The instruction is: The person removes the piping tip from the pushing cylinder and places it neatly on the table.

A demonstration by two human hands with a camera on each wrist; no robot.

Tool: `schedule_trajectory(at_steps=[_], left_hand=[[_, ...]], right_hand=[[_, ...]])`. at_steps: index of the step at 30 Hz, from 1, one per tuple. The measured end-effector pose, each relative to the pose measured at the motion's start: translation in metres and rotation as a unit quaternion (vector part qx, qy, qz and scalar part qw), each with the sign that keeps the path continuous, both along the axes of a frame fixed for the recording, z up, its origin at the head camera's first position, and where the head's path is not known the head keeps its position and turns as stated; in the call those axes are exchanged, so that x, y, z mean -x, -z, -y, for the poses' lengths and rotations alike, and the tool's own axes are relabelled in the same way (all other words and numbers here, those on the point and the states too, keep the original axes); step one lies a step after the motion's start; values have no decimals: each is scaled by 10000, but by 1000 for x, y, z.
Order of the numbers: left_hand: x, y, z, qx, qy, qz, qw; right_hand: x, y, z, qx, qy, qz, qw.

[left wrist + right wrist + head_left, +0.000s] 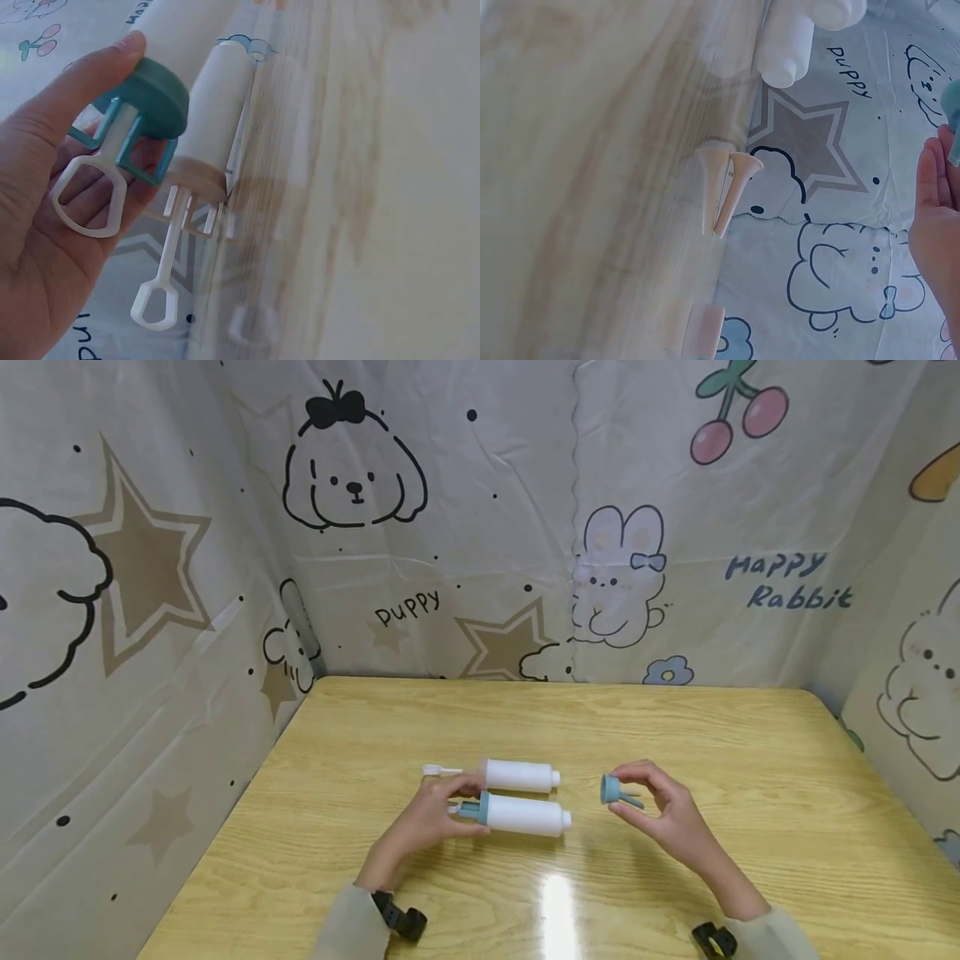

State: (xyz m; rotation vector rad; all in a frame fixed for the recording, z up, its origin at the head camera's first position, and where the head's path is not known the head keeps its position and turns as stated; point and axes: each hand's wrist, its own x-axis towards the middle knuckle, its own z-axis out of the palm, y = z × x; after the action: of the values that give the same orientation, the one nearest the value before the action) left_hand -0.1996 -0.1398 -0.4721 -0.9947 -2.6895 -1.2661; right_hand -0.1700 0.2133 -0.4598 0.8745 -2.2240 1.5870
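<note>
My left hand [429, 818] grips the teal collar [157, 97] of a large white syringe [525, 816]. Its thumb lies on the collar, whose teal side handles stick out beside a white plunger with a loop end [112, 210]. Alongside, farther back, a second white syringe [519, 775] lies on the table with a peach collar [196, 178] and a white looped plunger [157, 304]. To the right of both tips, my right hand [675, 810] pinches a small teal cup-shaped piece [611, 789] with thin prongs, held apart from the syringes.
A wooden table [360, 718] lies beneath, with printed cloth [480, 527] hanging behind and at both sides. In the right wrist view a peach trumpet-shaped piece [736, 191] and a pinkish piece [709, 330] sit on the tabletop.
</note>
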Motion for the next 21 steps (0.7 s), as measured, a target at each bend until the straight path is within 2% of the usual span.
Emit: schedule_trajectory(at_steps=[16,21], left_hand=[[3,5,7,475,-134,610,9969],[4,8,8,550,-125,658,9962]], right_hand=[[0,1,1,-109,0,19,9999],[0,1,1,-117,-16,34,9999]])
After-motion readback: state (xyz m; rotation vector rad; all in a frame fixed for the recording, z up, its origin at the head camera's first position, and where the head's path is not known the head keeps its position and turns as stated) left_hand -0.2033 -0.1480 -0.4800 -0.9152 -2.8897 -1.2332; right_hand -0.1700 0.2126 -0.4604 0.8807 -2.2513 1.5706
